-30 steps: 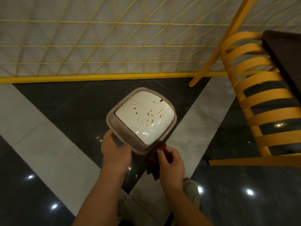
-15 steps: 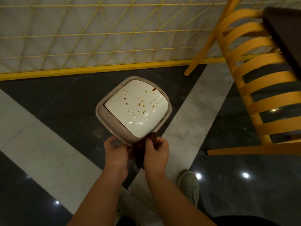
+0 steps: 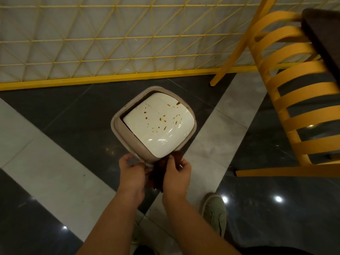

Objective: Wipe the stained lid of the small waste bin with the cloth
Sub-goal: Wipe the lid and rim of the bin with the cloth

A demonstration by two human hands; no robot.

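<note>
It looks like a café or restaurant seating area: polished dark and pale stone floor tiles, a yellow slatted chair tucked under a dark tabletop, and a yellow lattice partition along one side.

— Any writing to read here? A brand, a number, a sign?

— None. The white lid of the waste bin carries only brown stains, no lettering.

— The bin's rim?

— Plain, no label or logo.

— The cloth?

— Dark, bunched up, no tag that shows.

— The yellow chair or the lattice panel behind?

— No sticker, no sign, no numbers on either. The shoe shows no readable mark.
</note>
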